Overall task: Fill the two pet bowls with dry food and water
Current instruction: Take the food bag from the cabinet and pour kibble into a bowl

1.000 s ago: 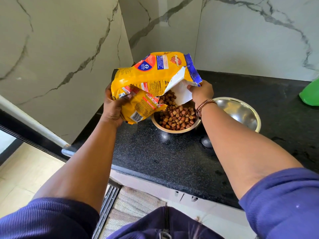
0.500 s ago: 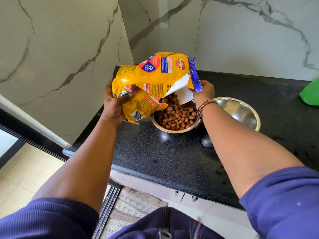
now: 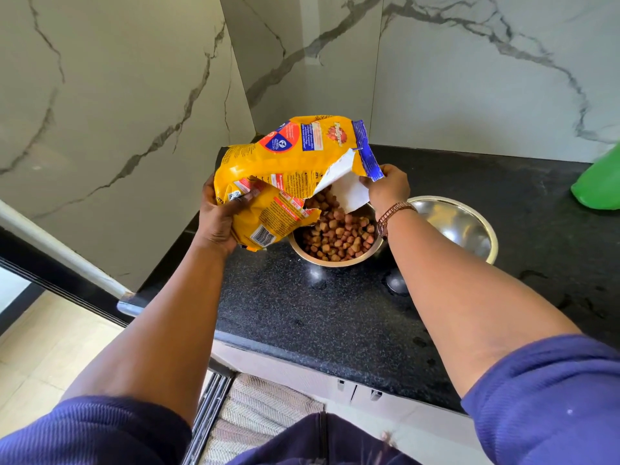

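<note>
Food bag: tilted, mouth over kibble-filled near bowl on surface. Left hand gripped its base; right hand pinched its torn lip. Empty bowl just right, nearer right hand.

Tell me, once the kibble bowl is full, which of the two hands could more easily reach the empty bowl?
Probably the right hand. It only pinches the bag's torn flap, right beside the empty bowl. The left hand grips the yellow bag from below, on the kibble bowl's far side.
</note>
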